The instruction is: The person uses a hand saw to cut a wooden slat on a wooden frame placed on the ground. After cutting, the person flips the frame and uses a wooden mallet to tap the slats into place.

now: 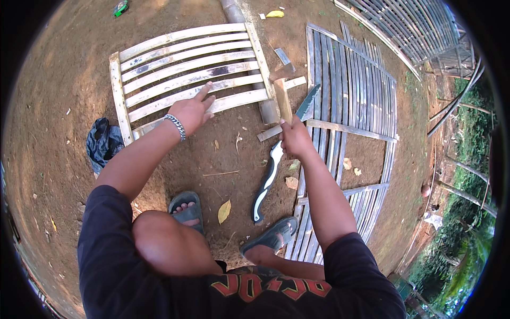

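Observation:
My left hand (190, 114), with a chain bracelet at the wrist, reaches over the near right part of a pale bamboo slat panel (186, 66). Its fingers are stretched out and hold nothing; whether they touch the slats I cannot tell. My right hand (296, 139) is closed round the wooden handle of a tool (284, 99) with a flat, rusty-looking metal head at its far end. Below that hand lies a saw with a curved black-and-white handle (269, 178) and a dark toothed blade (308, 103). My hand hides the saw's middle.
A weathered grey bamboo panel (332, 87) lies on the right, another (409, 24) beyond it. A bamboo pole (268, 110) runs beneath the pale panel. A black plastic bag (102, 142) sits at left. Dry leaves (224, 211) dot the bare soil around my sandalled feet.

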Demonstrator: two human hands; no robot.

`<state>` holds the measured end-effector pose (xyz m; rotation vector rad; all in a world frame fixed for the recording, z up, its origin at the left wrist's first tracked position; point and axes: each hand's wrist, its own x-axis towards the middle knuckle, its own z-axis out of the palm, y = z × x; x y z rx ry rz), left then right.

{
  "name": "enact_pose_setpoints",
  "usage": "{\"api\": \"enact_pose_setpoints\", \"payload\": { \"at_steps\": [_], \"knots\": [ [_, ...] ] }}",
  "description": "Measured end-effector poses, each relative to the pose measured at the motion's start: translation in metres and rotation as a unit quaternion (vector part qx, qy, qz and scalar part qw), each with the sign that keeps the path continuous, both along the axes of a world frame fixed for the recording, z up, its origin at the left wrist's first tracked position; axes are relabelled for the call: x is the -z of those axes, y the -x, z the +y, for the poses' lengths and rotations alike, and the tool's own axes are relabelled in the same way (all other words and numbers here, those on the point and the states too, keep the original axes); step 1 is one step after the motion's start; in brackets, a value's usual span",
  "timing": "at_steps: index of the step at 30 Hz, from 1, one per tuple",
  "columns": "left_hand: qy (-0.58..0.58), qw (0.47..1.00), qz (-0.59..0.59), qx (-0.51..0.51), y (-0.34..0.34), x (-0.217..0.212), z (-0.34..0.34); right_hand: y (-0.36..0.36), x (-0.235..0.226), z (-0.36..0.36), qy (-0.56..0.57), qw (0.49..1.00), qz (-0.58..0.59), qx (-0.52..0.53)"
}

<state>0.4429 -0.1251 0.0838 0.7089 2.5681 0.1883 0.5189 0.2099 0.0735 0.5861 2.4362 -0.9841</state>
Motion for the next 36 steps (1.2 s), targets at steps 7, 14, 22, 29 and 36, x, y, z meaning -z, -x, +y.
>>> {"api": "enact_pose_setpoints", "payload": {
  "at_steps": [7,14,22,29,36],
  "knots": [
    [-0.014,1.0,-0.004,0.004,-0.005,0.004,-0.005,-0.011,-0.012,-0.009,-0.007,0.995,0.079,0.068],
    [-0.016,1.0,-0.012,0.01,-0.012,0.009,-0.006,-0.019,-0.009,-0.029,-0.084,0.996,0.009,0.014],
    [-0.028,1.0,-0.011,0.005,-0.012,0.014,-0.005,-0.028,-0.014,-0.034,-0.093,0.992,0.085,0.006],
    [-0.027,0.999,-0.019,0.002,-0.011,0.019,-0.007,-0.028,-0.042,-0.033,-0.138,0.987,0.068,-0.036],
    [-0.028,0.999,-0.019,0.012,-0.008,0.002,-0.001,-0.017,-0.053,-0.011,-0.152,0.985,0.043,-0.074]
  ]
}}
